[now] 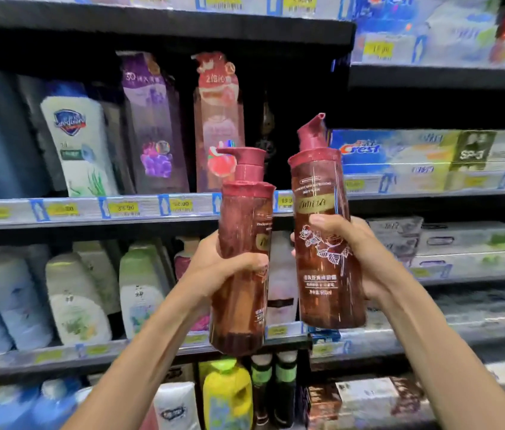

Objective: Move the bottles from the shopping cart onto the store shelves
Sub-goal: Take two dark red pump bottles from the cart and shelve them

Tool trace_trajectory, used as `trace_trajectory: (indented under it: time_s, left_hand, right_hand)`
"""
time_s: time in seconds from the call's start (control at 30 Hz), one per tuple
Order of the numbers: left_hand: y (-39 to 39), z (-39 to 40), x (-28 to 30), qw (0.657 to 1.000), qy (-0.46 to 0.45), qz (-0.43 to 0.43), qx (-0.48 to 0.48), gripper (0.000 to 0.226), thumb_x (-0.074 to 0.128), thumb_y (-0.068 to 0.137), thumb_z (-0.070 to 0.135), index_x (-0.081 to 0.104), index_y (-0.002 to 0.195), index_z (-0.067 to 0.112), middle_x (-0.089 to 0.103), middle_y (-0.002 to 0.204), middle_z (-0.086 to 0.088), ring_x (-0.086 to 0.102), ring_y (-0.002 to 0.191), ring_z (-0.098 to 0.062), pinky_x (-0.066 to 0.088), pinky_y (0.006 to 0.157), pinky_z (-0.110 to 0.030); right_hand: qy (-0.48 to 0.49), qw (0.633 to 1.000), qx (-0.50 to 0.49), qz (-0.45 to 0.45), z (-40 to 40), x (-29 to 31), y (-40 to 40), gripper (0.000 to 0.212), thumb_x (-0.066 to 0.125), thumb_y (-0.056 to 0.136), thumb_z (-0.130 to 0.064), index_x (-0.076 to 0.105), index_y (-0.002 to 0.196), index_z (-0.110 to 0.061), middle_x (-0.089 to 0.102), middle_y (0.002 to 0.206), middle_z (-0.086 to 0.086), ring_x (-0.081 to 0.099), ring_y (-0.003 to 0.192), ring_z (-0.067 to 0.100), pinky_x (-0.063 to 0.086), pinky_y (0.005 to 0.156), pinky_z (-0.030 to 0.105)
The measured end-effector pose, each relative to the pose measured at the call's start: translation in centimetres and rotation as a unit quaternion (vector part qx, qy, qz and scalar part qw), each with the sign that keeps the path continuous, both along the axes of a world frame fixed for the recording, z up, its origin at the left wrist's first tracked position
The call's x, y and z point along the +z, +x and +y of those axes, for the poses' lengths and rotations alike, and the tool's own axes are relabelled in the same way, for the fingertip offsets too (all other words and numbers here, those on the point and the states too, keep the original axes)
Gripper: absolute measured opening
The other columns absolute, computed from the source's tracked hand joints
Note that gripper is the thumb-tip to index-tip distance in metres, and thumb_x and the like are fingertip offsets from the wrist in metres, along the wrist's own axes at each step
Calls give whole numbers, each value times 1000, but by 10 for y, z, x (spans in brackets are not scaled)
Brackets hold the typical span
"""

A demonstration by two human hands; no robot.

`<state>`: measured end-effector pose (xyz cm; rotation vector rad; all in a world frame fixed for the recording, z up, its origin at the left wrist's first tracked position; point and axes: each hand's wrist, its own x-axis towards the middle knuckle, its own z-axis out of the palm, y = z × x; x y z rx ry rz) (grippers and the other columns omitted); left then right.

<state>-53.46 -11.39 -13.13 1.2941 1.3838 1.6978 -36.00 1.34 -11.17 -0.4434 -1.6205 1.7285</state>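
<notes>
Two dark red pump bottles are held up in the air in front of the store shelves, side by side and a little apart. The left bottle (242, 274) has a red pump cap with the nozzle pointing left, and it leans slightly to the right. The left hand (223, 268) wraps around its middle, with the thumb across the front of the bottle. The right bottle (325, 243) stands higher, and its nozzle points up and to the right. It shows a white drawing of a rose and a gold label on the front. The right hand (353, 252) grips it from the right side, the thumb lying over the front near the rose and the fingertips showing at the left edge. Both forearms reach up from the bottom of the view.

Behind the bottles is a shelf edge (121, 209) with yellow price tags in blue holders. On this shelf stand a white bottle with a shield logo (77, 144), a tall purple bottle (152, 125) and a tall pink bottle (218, 119). To the right, another shelf holds toothpaste boxes (415, 156) in blue and white. Below, a lower shelf carries pale white and green bottles (77, 299). At the very bottom there is a yellow bottle (226, 395) with a green cap. The picture is blurred at the edges.
</notes>
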Motion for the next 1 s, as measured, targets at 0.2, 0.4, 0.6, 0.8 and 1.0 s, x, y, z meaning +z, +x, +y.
trace_trajectory:
  time_s: [0.2,0.4,0.6,0.8,1.0]
  left_hand:
    - [0,1,19,1000,23,-6,13,49,79,41,32,61,83,14,66,65,4,62,59,-11,50,54,-20]
    - [-6,2,30,997,50,-54,1,48,80,43,26,62,86,13,64,64,-1,61,54,-16,51,51,-25]
    - [-6,0,28,998,48,-46,9,49,80,42,27,62,86,14,64,64,1,62,55,-14,50,52,-24]
    - [-8,-6,18,999,48,-14,14,30,81,44,30,64,69,23,62,63,2,60,58,-14,50,55,-26]
    - [-11,-3,10,999,36,-10,22,32,82,44,33,67,72,27,66,70,1,64,65,-15,51,59,-24]
  right_hand:
    - [-32,998,-21,-42,22,51,-27,74,86,47,-41,62,108,-6,71,85,10,68,71,23,56,74,41]
    - [-71,997,-22,-9,46,100,-67,42,80,68,-30,64,100,-8,71,71,6,70,64,21,58,71,40]
    - [-109,992,-67,-17,71,134,-105,40,80,70,-27,62,99,-7,68,75,10,68,62,25,59,60,40]
    - [-95,986,-134,-34,98,136,-126,80,86,60,-33,52,128,-6,65,117,15,66,100,33,53,88,50]
    - [-57,974,-217,-17,109,126,-149,107,87,61,-36,28,144,-5,54,130,14,50,123,31,40,104,45]
